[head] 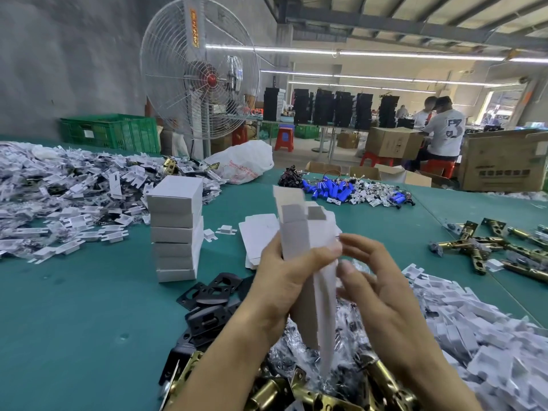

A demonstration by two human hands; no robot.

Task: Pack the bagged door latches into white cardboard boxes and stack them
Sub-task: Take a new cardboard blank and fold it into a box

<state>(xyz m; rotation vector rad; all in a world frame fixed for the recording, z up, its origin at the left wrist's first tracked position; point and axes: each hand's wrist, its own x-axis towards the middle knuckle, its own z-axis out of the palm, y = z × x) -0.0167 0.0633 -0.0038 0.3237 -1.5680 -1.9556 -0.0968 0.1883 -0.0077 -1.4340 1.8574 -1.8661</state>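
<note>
- Head view: the left hand [281, 280] grips a white cardboard box [295, 235] round its lower half, thumb across the front. It holds the box upright with the top flaps open, likely so a latch can drop in.
- The right hand [376, 289] holds nothing; its fingers are loosely spread, tips just beside the box's right wall (contact is unclear).
- Bagged latches [350, 330] lie heaped directly beneath both hands, within easy reach.
- Left of the left hand stands a stack of closed boxes [176, 229] — close by for quick stacking — and flat blanks [258, 232] lie just beyond the hands.
</note>
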